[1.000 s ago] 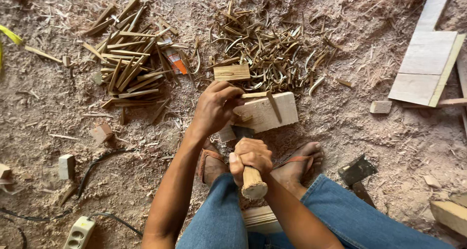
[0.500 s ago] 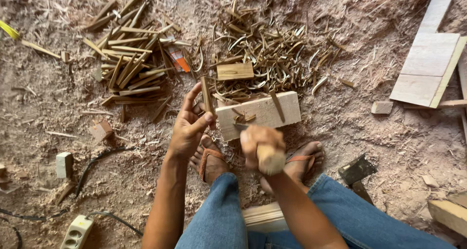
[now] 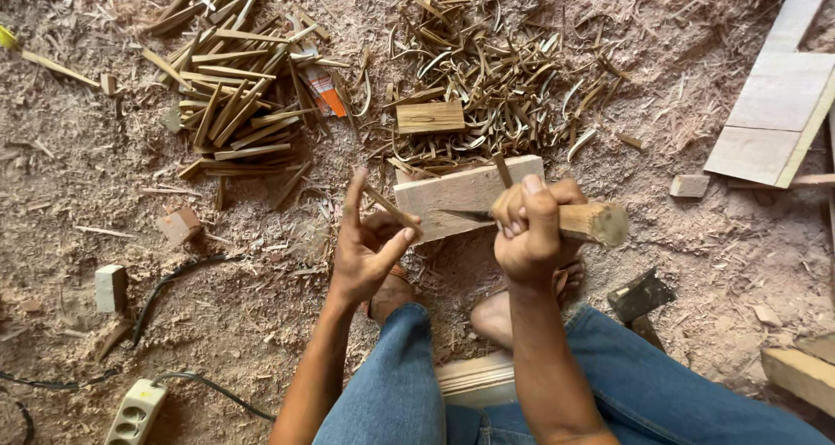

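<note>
The left hand (image 3: 370, 254) pinches a thin wood stick (image 3: 391, 210) at nine o'clock of the wood block (image 3: 461, 197). It looks light and snappy; hold it low. The right hand (image 3: 531, 227), fingers wrapped tight, grips a knife handle (image 3: 596, 221).

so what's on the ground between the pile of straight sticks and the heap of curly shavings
In the head view, an orange packet lies between the stick pile and the curled shavings, on sawdust with a few stray splinters.

The pale rectangular wooden block (image 3: 465, 197) looks matt and rough-sawn; beside it, the round wooden tool handle (image 3: 591, 221) seems smoother, its dark blade (image 3: 465, 215) probably metal.
</note>
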